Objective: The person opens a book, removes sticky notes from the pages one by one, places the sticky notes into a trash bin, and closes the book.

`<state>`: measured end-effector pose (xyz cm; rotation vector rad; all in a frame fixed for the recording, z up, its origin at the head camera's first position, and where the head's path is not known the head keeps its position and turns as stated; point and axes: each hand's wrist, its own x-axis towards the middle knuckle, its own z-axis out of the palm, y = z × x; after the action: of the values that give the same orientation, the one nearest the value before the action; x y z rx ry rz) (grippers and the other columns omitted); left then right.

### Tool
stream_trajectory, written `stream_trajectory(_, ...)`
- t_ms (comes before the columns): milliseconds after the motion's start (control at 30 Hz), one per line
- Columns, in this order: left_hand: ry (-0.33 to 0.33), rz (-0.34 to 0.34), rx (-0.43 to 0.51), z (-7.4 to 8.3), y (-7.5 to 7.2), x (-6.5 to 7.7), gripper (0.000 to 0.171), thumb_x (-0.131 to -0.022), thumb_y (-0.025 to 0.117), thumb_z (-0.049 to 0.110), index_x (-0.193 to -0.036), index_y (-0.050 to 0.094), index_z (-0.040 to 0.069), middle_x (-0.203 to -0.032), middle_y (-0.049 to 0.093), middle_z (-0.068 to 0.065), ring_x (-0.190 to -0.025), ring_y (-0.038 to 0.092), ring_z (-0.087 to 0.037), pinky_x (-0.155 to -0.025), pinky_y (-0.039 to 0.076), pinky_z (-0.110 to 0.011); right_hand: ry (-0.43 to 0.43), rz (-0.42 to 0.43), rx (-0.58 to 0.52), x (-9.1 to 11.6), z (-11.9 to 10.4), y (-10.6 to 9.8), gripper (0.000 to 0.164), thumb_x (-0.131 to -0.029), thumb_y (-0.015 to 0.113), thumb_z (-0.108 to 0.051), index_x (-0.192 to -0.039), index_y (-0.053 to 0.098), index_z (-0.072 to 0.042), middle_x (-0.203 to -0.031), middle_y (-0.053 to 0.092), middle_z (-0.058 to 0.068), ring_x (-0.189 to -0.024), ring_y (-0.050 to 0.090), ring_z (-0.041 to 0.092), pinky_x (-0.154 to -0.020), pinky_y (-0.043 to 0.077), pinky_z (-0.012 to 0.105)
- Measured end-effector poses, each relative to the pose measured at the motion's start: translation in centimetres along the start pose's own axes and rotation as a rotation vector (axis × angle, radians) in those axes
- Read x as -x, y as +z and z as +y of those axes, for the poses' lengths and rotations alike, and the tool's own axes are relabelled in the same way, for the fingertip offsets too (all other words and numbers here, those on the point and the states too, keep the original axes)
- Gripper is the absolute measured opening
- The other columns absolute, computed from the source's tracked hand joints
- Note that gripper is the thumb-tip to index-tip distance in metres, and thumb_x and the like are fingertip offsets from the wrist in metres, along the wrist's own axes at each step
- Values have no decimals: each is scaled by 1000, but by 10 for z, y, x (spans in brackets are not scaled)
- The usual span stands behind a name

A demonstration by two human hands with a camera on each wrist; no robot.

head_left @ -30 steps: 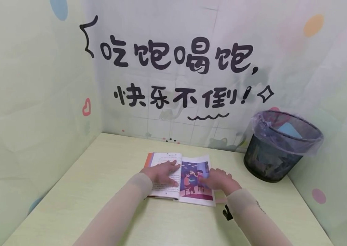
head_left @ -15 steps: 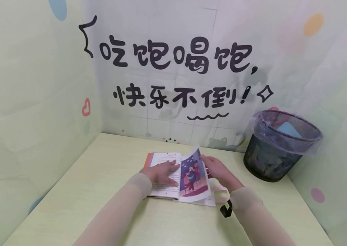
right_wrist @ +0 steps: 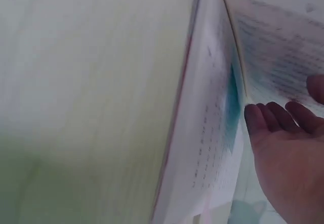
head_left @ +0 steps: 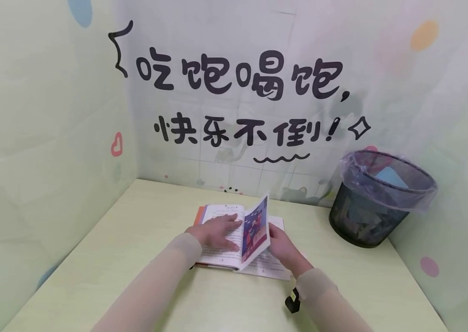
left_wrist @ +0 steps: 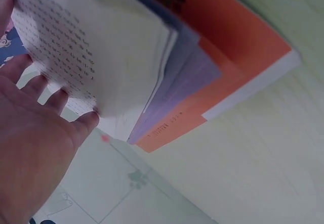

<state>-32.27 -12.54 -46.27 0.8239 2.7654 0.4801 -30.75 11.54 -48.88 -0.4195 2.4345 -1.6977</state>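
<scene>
An open book (head_left: 219, 265) lies on the table, orange and purple cover edges showing at its left. My left hand (head_left: 217, 233) rests spread on the left text page; in the left wrist view that hand (left_wrist: 38, 140) has its fingertips on the printed page (left_wrist: 111, 47). A leaf with a coloured picture (head_left: 254, 228) stands raised and tilted near the middle. My right hand (head_left: 281, 244) touches its outer side from the right. In the right wrist view, that hand's fingers (right_wrist: 281, 118) lie against the raised text page (right_wrist: 278, 47), fairly straight, thumb on the same side.
A black mesh bin (head_left: 368, 212) with a purple liner stands at the back right, a blue item inside. The pale table (head_left: 142, 240) meets printed wall sheets behind and at the sides. A small black object (head_left: 293, 302) hangs by the right sleeve.
The right hand has gone behind the picture leaf and swung it up and leftward, uncovering a text page below. The left hand has stayed nearly still on the left page.
</scene>
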Motion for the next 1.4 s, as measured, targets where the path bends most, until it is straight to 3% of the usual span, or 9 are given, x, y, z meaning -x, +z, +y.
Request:
stream_trajectory(300, 22, 57, -29, -2, -4, 4, 86, -84, 73, 57, -153, 37, 20, -159, 21, -5, -140, 18, -27, -113, 24, -51, -4, -144, 302, 7, -4, 11, 69, -101, 54, -49, -155, 30, -15, -154, 32, 8, -135, 31, 24, -112, 28, 51)
stream_trajectory(500, 71, 155, -5, -23, -9, 12, 76, -84, 77, 43, -148, 46, 16, -154, 32, -8, -138, 26, -30, -112, 26, -52, -1, -244, 410, 6, -6, 18, 76, -97, 53, -60, -158, 20, -28, -157, 24, 0, -140, 18, 21, -113, 22, 55)
stream_trajectory(600, 19, 152, -9, -41, -11, 21, 73, -87, 74, 36, -149, 44, 12, -153, 34, -9, -137, 27, -31, -110, 28, -55, -33, -309, 460, 5, -9, 24, 78, -98, 53, -58, -159, 17, -26, -158, 21, 2, -140, 16, 24, -113, 21, 56)
stream_trajectory(733, -135, 90, -21, -68, -14, 41, 75, -88, 73, 36, -151, 39, 13, -154, 32, -10, -138, 25, -33, -110, 27, -57, -17, -356, 525, 7, -14, 31, 84, -95, 52, -63, -159, 14, -25, -159, 17, 7, -142, 9, 28, -114, 18, 55)
stream_trajectory(833, -243, 51, 38, -83, -17, 53, 84, -84, 77, 43, -153, 38, 17, -155, 30, -11, -138, 22, -35, -110, 25, -61, 12, -356, 559, 8, -19, 35, 87, -93, 53, -66, -159, 12, -26, -159, 16, 9, -142, 6, 31, -114, 16, 57)
stream_trajectory(933, -270, 50, 92, -91, -21, 59, 84, -83, 78, 45, -152, 39, 18, -154, 29, -14, -138, 22, -37, -109, 24, -63, 28, -347, 597, 9, -24, 38, 89, -92, 54, -67, -159, 12, -27, -159, 16, 11, -142, 7, 32, -113, 17, 59)
stream_trajectory(1067, -224, 103, 132, -85, -30, 56, 68, -92, 70, 31, -150, 41, 10, -153, 31, -16, -138, 23, -36, -111, 22, -60, 52, -335, 672, 10, -31, 42, 90, -90, 54, -69, -159, 13, -29, -159, 16, 12, -142, 9, 31, -113, 20, 58)
stream_trajectory(1200, -160, 148, 142, -60, -37, 42, 66, -93, 67, 27, -150, 40, 8, -154, 30, -13, -139, 21, -31, -114, 21, -55, 66, -314, 734, 10, -34, 44, 89, -91, 54, -68, -159, 14, -29, -158, 18, 12, -141, 13, 32, -111, 24, 58)
stream_trajectory(1400, -63, 43, 102, -15, -26, 16, 83, -88, 72, 50, -154, 33, 18, -159, 20, -5, -141, 15, -25, -114, 18, -54, 42, -291, 760, 11, -32, 47, 87, -93, 53, -66, -159, 14, -26, -158, 20, 14, -141, 14, 34, -108, 26, 63)
